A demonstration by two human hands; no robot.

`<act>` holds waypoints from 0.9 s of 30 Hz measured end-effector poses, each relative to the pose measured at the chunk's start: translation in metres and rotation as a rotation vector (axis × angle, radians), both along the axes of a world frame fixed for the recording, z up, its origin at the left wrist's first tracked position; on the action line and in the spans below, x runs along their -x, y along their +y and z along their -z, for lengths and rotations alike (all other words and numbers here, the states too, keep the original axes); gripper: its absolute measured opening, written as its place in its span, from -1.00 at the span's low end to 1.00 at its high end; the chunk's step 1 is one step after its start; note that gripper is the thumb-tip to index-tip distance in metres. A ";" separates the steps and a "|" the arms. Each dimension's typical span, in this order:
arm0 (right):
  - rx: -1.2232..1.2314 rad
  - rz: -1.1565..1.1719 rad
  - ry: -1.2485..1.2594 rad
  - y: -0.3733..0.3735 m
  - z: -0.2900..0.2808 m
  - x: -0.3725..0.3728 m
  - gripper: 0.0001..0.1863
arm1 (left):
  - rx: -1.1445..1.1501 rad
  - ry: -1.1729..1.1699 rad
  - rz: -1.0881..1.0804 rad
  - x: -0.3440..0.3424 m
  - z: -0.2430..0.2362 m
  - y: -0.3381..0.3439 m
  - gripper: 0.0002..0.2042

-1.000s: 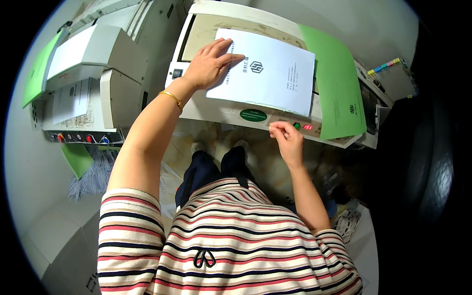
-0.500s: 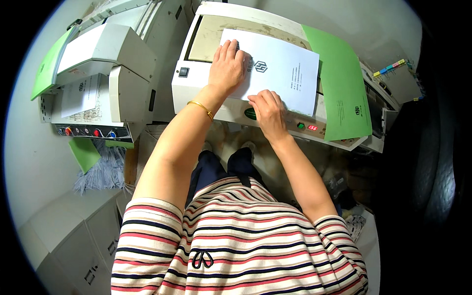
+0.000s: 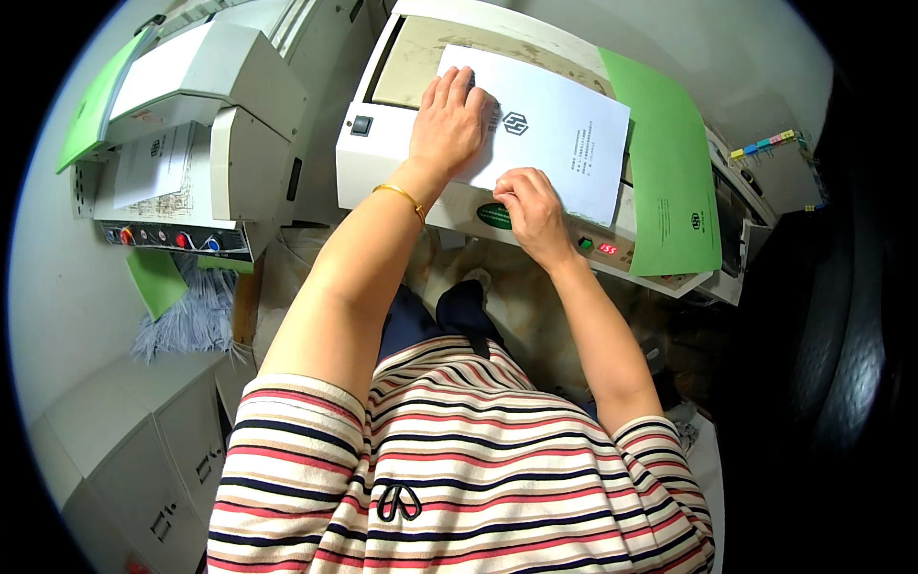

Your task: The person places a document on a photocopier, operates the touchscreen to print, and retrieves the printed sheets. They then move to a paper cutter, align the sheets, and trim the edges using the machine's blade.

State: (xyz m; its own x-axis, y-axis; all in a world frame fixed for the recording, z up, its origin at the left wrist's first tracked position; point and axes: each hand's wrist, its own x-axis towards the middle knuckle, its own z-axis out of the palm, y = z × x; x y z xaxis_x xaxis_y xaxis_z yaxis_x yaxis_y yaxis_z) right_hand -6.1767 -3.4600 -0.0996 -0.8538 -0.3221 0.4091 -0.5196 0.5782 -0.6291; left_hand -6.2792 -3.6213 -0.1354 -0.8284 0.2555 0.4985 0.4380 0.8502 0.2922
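A white printed paper stack (image 3: 564, 124) lies aslant on top of a cream-coloured machine, which looks like a book binder (image 3: 382, 158). My left hand (image 3: 451, 124) rests flat on the stack's left end, fingers stretched together toward the far edge. At the near edge of the stack is my right hand (image 3: 535, 212), its fingers curled and the thumb against the index finger. Whether anything thin is pinched there is too small to tell. To the right, a green cover sheet (image 3: 674, 182) drapes over the machine from back to front.
A black rocker switch (image 3: 360, 125) sits at the machine's left, a lit red display (image 3: 607, 249) at its front. Left stands a paper cutter (image 3: 182, 182) with printed sheets inside and paper shreds (image 3: 196, 311) below. Coloured binder clips (image 3: 762, 145) hang at the right.
My right hand has slid slightly right along the near edge, its fingers curling tighter. My left hand stays on the paper stack. The whole view has shifted a little.
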 end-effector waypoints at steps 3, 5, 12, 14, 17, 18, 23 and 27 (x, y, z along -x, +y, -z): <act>0.043 -0.053 -0.029 0.007 0.000 0.002 -0.90 | 0.018 0.019 -0.019 0.001 0.000 0.000 -0.80; 0.057 -0.066 -0.056 0.012 -0.001 0.002 -0.90 | 0.029 0.032 -0.029 0.002 0.000 0.000 -0.81; 0.102 0.001 -0.164 0.042 -0.008 -0.021 -0.91 | 0.048 0.009 -0.029 0.000 -0.003 -0.001 -0.82; 0.116 0.047 -0.183 0.055 -0.008 -0.033 -0.91 | 0.044 -0.005 -0.024 -0.001 -0.004 0.000 -0.81; 0.123 0.136 -0.200 0.073 -0.007 -0.050 -0.95 | 0.038 -0.015 -0.020 -0.001 -0.006 0.000 -0.81; 0.155 0.133 -0.216 0.079 -0.005 -0.054 -0.98 | 0.026 -0.010 -0.014 -0.002 -0.007 0.000 -0.81; 0.384 0.256 -0.326 0.099 0.001 -0.074 -0.98 | 0.043 -0.015 -0.013 -0.003 -0.009 0.001 -0.80; 0.479 0.339 -0.349 0.120 -0.001 -0.092 -0.97 | 0.079 -0.025 -0.019 -0.004 -0.012 0.001 -0.80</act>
